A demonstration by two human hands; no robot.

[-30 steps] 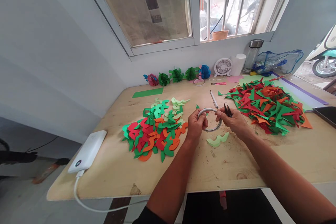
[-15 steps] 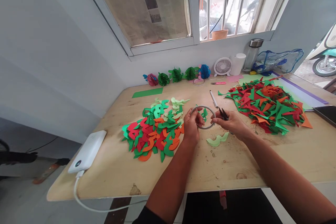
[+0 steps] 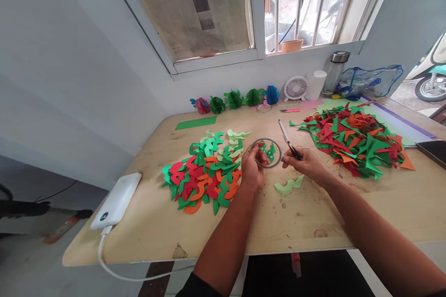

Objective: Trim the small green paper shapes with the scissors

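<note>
My left hand (image 3: 253, 167) is closed on the near-left side of a thin grey ring (image 3: 280, 158), which looks like a coil of wire. In my right hand (image 3: 306, 162) is a pair of small scissors (image 3: 295, 151) with dark blades pointing up and left. Its fingertips are just right of the ring, with a narrow gap between. Through the ring I see green cut paper pieces (image 3: 270, 152) on the table. A pale green wavy paper piece (image 3: 288, 185) lies below my hands.
Curved paper cutouts (image 3: 205, 181) are heaped on the left, paper scraps (image 3: 362, 139) on the right. A pen (image 3: 283, 131) lies behind my right hand. Paper figures (image 3: 233, 99), a fan (image 3: 295, 88) and a bottle (image 3: 336, 74) line the wall. A power bank (image 3: 116, 199) sits at the left edge.
My left hand has shifted the ring slightly left, and the ring is now apart from my right fingertips, which touched it before. The scissors stay in my right hand, their blades turned further left.
</note>
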